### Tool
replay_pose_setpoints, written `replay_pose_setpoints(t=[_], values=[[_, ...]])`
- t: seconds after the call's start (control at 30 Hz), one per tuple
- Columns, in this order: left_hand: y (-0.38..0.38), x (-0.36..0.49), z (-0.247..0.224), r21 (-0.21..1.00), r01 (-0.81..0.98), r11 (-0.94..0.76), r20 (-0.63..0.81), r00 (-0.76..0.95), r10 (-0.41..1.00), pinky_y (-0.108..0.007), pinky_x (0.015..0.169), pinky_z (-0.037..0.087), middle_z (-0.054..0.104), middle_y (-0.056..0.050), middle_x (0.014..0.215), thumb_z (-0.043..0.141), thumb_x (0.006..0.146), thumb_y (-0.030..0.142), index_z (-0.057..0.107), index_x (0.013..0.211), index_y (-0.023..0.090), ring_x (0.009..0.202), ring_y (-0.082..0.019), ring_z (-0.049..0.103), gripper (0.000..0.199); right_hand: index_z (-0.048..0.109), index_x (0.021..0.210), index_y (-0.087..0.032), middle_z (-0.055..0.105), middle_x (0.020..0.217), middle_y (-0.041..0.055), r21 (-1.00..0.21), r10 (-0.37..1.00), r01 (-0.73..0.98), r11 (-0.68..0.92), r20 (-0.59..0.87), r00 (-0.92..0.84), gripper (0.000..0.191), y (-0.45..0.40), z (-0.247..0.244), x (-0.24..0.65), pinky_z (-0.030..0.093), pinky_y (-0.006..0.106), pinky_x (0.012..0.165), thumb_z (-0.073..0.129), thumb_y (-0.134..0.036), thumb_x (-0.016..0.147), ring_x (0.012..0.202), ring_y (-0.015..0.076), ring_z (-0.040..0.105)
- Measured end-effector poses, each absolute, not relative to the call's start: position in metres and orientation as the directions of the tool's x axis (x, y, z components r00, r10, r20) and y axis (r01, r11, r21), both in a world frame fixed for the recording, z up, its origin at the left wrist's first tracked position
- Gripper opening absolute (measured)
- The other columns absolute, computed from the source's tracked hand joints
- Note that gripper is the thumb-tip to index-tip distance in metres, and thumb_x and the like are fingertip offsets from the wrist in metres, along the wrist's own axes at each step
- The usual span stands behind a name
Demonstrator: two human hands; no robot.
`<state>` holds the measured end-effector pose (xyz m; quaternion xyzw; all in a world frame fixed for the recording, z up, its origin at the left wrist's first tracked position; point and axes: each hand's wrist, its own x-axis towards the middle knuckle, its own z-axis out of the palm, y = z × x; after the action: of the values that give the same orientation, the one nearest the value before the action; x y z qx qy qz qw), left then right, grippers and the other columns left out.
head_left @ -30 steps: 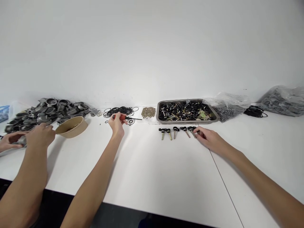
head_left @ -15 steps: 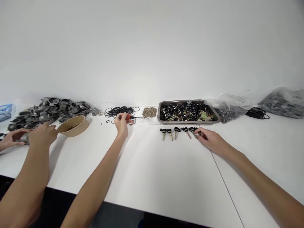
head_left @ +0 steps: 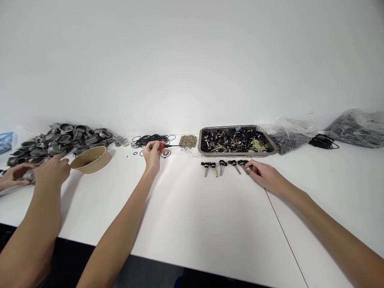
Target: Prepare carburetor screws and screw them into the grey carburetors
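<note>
My left hand [head_left: 152, 155] is closed on a red-and-black screwdriver [head_left: 165, 146], whose thin shaft points right toward a small pile of brass-coloured pieces [head_left: 188, 141]. Just behind that hand lies a heap of black rubber rings [head_left: 146, 140]. My right hand [head_left: 260, 172] pinches a small black-headed part at the right end of a row on the white table. Several similar parts with metal stems [head_left: 222, 167] lie in that row, heads toward the wall. Behind the row is a metal tray [head_left: 237, 153] full of mixed black and metal parts.
At the left, a co-worker's hands [head_left: 52, 171] handle a grey part beside a cardboard bowl [head_left: 99, 162] and a pile of grey housings [head_left: 64, 139]. Clear plastic bags [head_left: 357, 128] of small parts and a black ring bundle [head_left: 322, 141] lie at the right.
The whole view has shifted very slightly. My hands keep almost the same places and grips, and the row of parts looks unchanged.
</note>
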<state>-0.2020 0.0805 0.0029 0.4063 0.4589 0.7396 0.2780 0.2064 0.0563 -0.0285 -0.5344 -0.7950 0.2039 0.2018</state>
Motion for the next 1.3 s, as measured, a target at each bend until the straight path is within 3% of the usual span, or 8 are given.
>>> replay_pose_setpoints(t=[0.7,0.87,1.17,1.3], values=[[0.077,-0.194,0.008,0.873,0.082,-0.481,0.457,-0.481,0.748,-0.032,0.058,0.055,0.068,-0.004,0.078,0.065,0.078,0.031,0.055,0.075,0.018,0.047,-0.011,0.057,0.018,0.057,0.099,-0.026,0.053,0.064,-0.0019,-0.545,0.934,0.77,0.332,0.08,-0.347,0.022,0.056,-0.028,0.208,0.035,0.025,0.051,0.042,-0.04,0.091,0.054,0.0151,0.048],[0.07,-0.186,0.011,0.835,0.2,-0.512,0.545,-0.422,0.724,-0.028,0.055,0.051,0.066,-0.003,0.078,0.063,0.081,0.033,0.057,0.075,0.018,0.048,-0.011,0.056,0.017,0.056,0.099,-0.026,0.053,0.065,-0.0021,-0.544,0.934,0.77,0.333,0.081,-0.347,0.022,0.056,-0.027,0.207,0.035,0.025,0.052,0.042,-0.04,0.091,0.055,0.0152,0.048],[0.047,-0.156,0.013,0.728,0.449,-0.517,0.641,-0.181,0.745,-0.026,0.066,0.043,0.065,-0.003,0.078,0.067,0.077,0.021,0.067,0.075,0.017,0.063,-0.012,0.055,0.004,0.057,0.098,-0.024,0.052,0.062,-0.0019,-0.546,0.931,0.764,0.345,0.098,-0.351,0.021,0.056,-0.027,0.206,0.034,0.025,0.051,0.043,-0.037,0.09,0.054,0.015,0.047],[0.05,-0.16,0.012,0.67,0.566,-0.48,0.685,-0.222,0.694,-0.026,0.067,0.044,0.062,-0.001,0.073,0.059,0.084,0.025,0.065,0.081,0.019,0.061,-0.012,0.055,0.009,0.058,0.098,-0.024,0.053,0.063,-0.0018,-0.543,0.931,0.764,0.348,0.102,-0.352,0.022,0.055,-0.026,0.206,0.033,0.024,0.051,0.043,-0.037,0.089,0.053,0.0147,0.047]])
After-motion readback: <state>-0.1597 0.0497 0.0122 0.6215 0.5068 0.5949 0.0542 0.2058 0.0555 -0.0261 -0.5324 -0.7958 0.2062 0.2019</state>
